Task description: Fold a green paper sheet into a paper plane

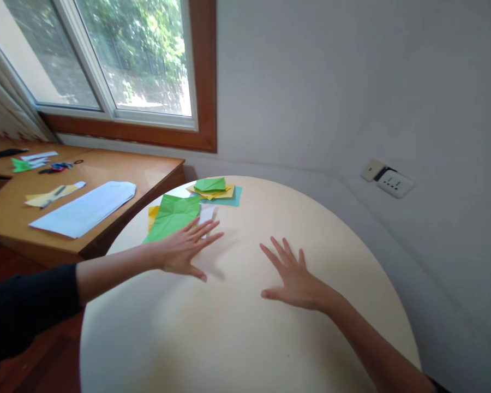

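Well to the left of the left hand (184, 248), a white sheet (84, 210) lies on the wooden desk (114, 164), its long axis slanting from near left to far right. Just beyond the left hand, on the round desk (245, 338), a creased green sheet (178, 210) slants likewise; the hand hides its near right part, and yellow paper (152, 214) shows only as a patch at its left edge. The left hand is wide open, fingers spread, gripping nothing; I cannot tell whether it touches the sheet. White paper (205, 214) is partly hidden behind its fingers. Farther beyond, a small green piece (210, 184) lies crosswise on a paper stack (229, 191). The right hand (292, 275) is also spread and holds nothing; its contact with the desk is unclear.
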{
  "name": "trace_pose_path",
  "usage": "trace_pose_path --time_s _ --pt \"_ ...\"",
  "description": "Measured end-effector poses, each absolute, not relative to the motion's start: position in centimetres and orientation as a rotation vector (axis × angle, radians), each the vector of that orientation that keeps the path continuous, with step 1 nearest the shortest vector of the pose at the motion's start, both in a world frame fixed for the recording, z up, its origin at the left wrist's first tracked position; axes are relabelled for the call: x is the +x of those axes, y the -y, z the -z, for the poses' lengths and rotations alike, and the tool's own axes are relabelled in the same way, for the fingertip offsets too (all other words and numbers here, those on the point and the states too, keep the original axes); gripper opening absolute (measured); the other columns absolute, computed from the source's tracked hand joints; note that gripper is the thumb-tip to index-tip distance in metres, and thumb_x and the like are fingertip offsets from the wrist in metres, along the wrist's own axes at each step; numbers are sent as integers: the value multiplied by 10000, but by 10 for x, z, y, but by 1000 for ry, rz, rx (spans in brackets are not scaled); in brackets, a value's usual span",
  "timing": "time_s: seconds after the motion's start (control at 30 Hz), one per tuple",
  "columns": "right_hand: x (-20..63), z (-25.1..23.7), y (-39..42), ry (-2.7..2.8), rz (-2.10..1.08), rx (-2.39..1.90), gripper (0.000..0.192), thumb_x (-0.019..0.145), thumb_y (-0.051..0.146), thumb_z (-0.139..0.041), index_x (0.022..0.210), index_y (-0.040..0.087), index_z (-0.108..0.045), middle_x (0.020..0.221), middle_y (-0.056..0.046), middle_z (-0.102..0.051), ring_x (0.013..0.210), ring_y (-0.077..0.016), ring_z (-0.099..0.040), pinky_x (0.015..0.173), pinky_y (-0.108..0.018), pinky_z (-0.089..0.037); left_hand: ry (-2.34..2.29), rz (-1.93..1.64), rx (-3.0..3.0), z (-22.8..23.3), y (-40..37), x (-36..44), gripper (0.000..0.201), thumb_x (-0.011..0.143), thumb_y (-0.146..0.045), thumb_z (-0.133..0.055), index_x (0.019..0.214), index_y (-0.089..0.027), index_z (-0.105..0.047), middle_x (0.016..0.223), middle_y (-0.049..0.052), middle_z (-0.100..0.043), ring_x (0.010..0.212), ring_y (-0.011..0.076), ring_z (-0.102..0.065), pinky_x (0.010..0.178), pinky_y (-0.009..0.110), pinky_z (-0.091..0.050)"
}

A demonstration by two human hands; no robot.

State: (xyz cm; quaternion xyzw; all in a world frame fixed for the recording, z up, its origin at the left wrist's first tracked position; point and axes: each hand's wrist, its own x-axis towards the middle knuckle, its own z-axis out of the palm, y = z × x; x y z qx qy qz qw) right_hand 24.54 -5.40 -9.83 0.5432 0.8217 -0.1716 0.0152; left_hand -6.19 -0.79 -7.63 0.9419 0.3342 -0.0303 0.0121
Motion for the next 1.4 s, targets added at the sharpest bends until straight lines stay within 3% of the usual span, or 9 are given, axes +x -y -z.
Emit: trace_pose_path --time_s 0.13,0.33,0.47,0.73,0.97,1.4 --pt "245 85 75 -2368 764 1389 1111 563 705 -606 1424 322 -17 1507 -90 126 1330 -392 184 953 -685 119 -760 262 2781 98 32 -46 1113 580 -762 -530 1440 -198 -102 1488 191 -48 1353 399 -66 1058 590 -35" --pt "248 107 79 -2310 843 1252 1228 461 697 -671 1432 282 -46 1494 -173 133 1300 -465 189 863 -753 114 -684 413 2562 107 41 -37 1154 533 -761 -567 1436 -195 -124 1474 218 -9 1341 423 -30 1021 641 26" --pt "249 121 76 -2321 842 1236 1282 408 695 -698 1433 281 -47 1487 -172 167 1277 -482 225 843 -765 108 -681 418 2539 108 39 -38 1165 524 -756 -581 1437 -209 -106 1480 197 21 1343 415 6 1012 639 67" --pt "244 117 73 -2198 834 1236 1336 378 690 -712 1431 271 -4 1480 -187 179 1257 -487 262 804 -753 179 -664 474 2480 107 34 -35 1214 470 -732 -633 1433 -197 -122 1479 213 13 1332 442 27 986 675 69" --pt "253 130 74 -2342 909 1253 1313 360 668 -735 1431 288 -79 1495 -140 174 1263 -467 276 879 -740 114 -658 454 2446 112 31 -35 1233 435 -712 -666 1430 -190 -159 1482 210 9 1336 436 34 987 666 84" --pt "253 133 74 -2334 894 1262 1357 311 671 -746 1429 306 -68 1496 -136 173 1263 -487 257 878 -751 100 -660 459 2438 118 30 -35 1219 447 -731 -640 1429 -186 -168 1480 222 -9 1335 436 45 978 672 83"
